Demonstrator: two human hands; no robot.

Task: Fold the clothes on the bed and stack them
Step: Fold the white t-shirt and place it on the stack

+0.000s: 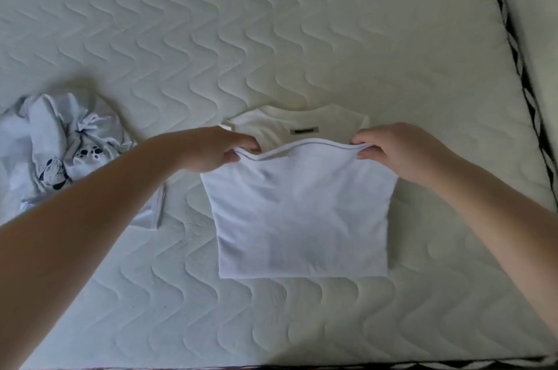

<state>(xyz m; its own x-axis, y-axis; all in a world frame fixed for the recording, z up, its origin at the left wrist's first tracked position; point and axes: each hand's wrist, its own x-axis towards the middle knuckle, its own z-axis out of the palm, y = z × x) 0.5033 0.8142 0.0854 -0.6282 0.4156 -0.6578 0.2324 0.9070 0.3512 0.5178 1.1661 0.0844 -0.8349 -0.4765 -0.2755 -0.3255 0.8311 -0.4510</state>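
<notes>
A white T-shirt (pixel 302 212) lies on the quilted mattress (pixel 271 37), partly folded, its lower half lifted over the upper half. My left hand (pixel 217 152) pinches the left corner of the raised hem. My right hand (pixel 401 149) pinches the right corner. The hem hangs between them just above the neck area, where a small dark label (pixel 304 130) shows. A crumpled pale garment with a black-and-white print (pixel 60 152) lies at the left.
The mattress's right edge with black-and-white piping (pixel 513 46) runs down the right side, and its near edge (pixel 302 365) crosses the bottom. A flat white piece of cloth (pixel 151 209) shows under my left forearm.
</notes>
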